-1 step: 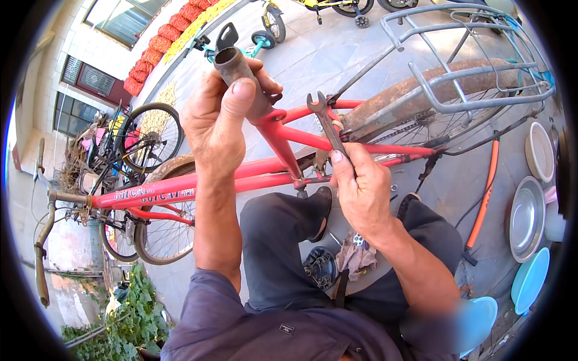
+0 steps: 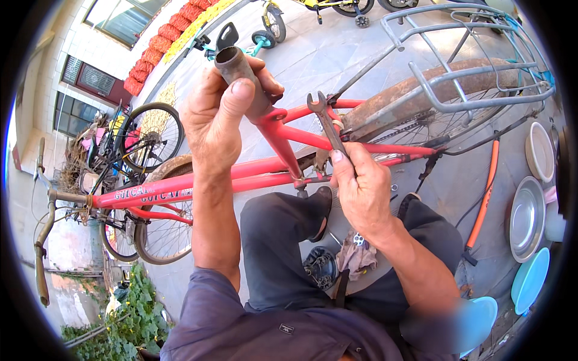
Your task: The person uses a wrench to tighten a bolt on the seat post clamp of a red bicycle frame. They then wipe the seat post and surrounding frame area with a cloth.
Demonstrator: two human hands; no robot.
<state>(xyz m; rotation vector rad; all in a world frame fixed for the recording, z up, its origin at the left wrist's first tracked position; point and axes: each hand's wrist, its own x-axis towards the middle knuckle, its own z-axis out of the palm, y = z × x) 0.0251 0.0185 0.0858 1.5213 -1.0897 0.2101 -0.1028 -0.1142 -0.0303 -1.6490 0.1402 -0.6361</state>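
My left hand point(image 2: 214, 117) grips a dull, rust-brown seat tube end point(image 2: 235, 66), its hollow mouth upward, at the top of a red bicycle frame point(image 2: 277, 141). In my right hand point(image 2: 364, 186) is a grimy open-end wrench point(image 2: 322, 111), jaws pointing up, held just in front of the frame's rear stays. The bicycle lies across my view, with its rusty handlebar point(image 2: 45, 222) at the left and a metal rear rack point(image 2: 445, 105) over a rusted mudguard point(image 2: 397, 96) at upper right. The chain area behind my right hand is partly hidden.
Several small bicycles point(image 2: 274, 27) stand beyond, with more bikes point(image 2: 150, 135) at left. A crumpled cloth point(image 2: 352, 259) lies between my legs. Basins point(image 2: 527, 219) and an orange pump or hose point(image 2: 481, 204) lie at right. Plants point(image 2: 132, 307) grow at lower left.
My left hand and forearm have shifted very slightly to the left. My right hand and the wrench look the same.
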